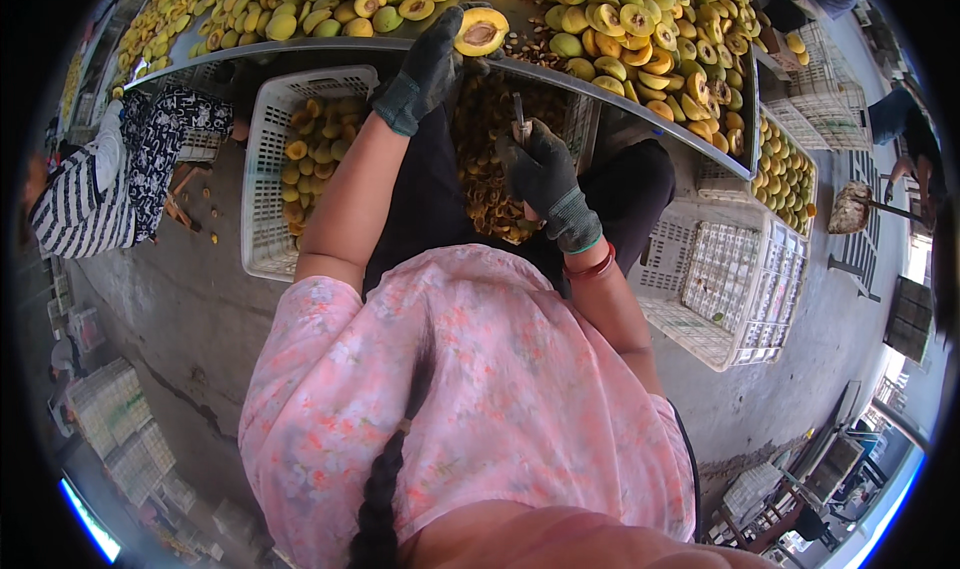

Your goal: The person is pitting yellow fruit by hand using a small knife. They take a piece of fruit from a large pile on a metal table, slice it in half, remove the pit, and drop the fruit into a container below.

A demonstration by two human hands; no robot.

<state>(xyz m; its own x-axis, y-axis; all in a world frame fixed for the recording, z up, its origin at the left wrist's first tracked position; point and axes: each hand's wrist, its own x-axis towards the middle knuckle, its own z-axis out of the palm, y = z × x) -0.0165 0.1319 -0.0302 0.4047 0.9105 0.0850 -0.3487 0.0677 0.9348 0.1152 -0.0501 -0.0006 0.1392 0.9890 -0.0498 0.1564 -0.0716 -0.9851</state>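
Note:
My left hand (431, 66), in a dark glove, holds a halved yellow fruit (481, 32) at the metal edge of the table (547, 80), its cut face and brown stone cavity showing. My right hand (541, 168), gloved too, is lower and to the right, closed around the handle of a small metal-tipped tool (518, 110) that points up. Many halved green-yellow fruits (637, 21) are heaped on the table, with loose brown pits (529, 44) between the heaps. Below my hands, between my knees, a crate holds fruit scraps (491, 194).
A white plastic crate of fruit (259, 216) stands at my left. At my right are an empty white crate (720, 269) and a crate of fruit halves (784, 168). A person in stripes (90, 201) sits at far left; another person (911, 126) is at far right beside a shovel (851, 207).

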